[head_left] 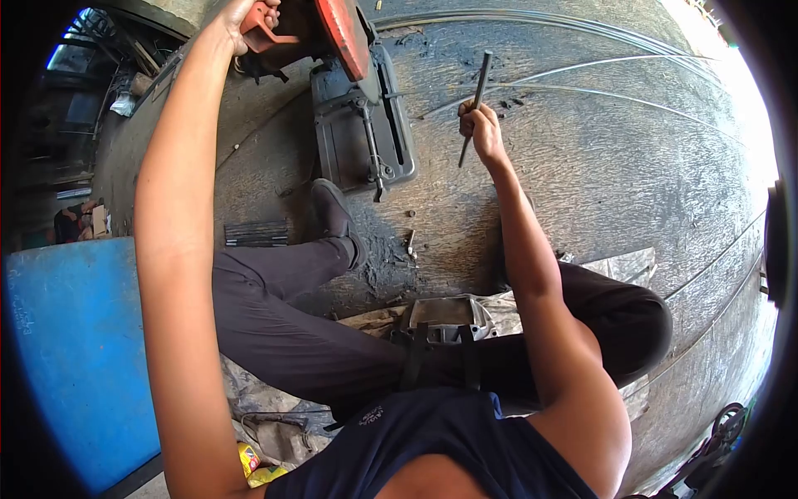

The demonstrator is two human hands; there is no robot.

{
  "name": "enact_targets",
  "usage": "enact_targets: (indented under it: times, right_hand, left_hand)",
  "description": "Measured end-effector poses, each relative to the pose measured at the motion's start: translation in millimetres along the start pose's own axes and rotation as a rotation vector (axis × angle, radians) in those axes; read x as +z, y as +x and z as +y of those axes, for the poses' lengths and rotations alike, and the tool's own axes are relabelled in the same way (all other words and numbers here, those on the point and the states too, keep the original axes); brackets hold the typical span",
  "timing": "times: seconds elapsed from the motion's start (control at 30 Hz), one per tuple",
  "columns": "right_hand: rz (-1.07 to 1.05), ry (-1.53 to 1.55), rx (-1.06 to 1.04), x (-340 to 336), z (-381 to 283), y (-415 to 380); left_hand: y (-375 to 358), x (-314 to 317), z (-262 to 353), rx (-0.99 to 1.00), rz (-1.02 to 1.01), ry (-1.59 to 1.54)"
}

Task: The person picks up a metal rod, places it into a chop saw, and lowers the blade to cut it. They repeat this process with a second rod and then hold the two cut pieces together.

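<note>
My left hand [241,25] is wrapped round the red handle [264,35] of a cut-off saw at the top of the view. The saw's red guard [342,41] sits raised over its dark grey base [337,145], which has a clamp screw [371,137] along it. To the right of the base, my right hand [483,131] grips a short metal rod [483,76]. The rod stands out above and below the fist, slightly tilted, apart from the saw.
Long thin rods [540,23] stretch over the floor at upper right. A row of short cut rods [256,233] lies near my shoe [334,212]. Small metal bits [411,241] are scattered below the base. A blue panel [79,349] stands at left.
</note>
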State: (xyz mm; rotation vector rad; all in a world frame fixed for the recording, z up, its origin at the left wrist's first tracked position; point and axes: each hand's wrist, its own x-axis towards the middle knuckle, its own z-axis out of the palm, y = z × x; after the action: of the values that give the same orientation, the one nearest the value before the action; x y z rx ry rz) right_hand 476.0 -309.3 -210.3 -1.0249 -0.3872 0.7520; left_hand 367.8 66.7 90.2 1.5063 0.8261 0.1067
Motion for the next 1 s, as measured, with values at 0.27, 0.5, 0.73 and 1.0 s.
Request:
enact_targets:
  times: [0.27,0.5,0.73,1.0]
  right_hand:
    - [-0.115,0.055,0.025,9.8,-16.1,-1.4]
    - [-0.072,0.000,0.003,23.9,-36.7,-15.0]
    - [-0.162,0.096,0.024,25.9,-44.3,-14.3]
    - [-0.134,0.055,0.124,25.8,-33.1,-12.7]
  left_hand:
    - [-4.7,2.5,-3.4,-0.013,0.008,0.028]
    - [-9.9,8.7,-2.5,-0.015,0.019,0.013]
    - [-18.0,16.5,-1.8,-0.023,0.067,0.032]
    - [-24.8,29.8,9.1,-0.137,0.121,0.083]
